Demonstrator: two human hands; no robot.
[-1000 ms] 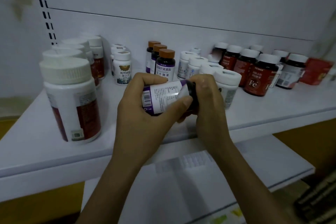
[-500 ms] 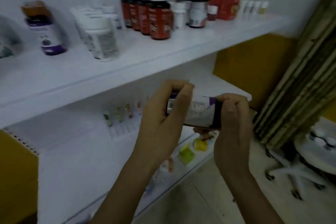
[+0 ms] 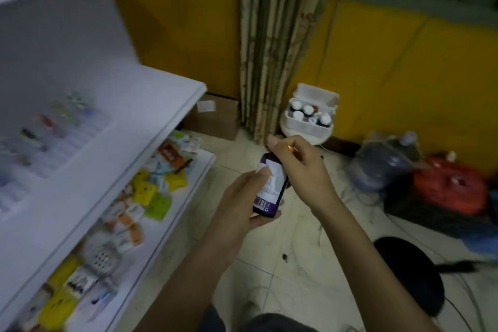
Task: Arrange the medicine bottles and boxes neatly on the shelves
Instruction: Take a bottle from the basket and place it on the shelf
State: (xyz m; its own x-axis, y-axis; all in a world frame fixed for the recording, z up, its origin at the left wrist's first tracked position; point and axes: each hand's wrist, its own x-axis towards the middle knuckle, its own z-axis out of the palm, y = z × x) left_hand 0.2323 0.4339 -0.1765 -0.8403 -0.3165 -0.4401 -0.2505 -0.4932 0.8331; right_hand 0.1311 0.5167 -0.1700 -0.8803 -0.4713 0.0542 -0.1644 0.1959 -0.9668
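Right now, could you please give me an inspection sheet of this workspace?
Surface: white shelves, small blurred items on the middle one.
Job's things: dark medicine bottle in hand, off the shelves; capped bottles in a white basket on the tiled floor.
Clutter: loose sachets heaped on the bottom shelf; cardboard box on the floor.
Hands: left hand grips the bottle's body; right hand curls its fingers over its top.
Cables: thin wires on the floor.
Surroundings: yellow wall, bamboo curtain, water jug.
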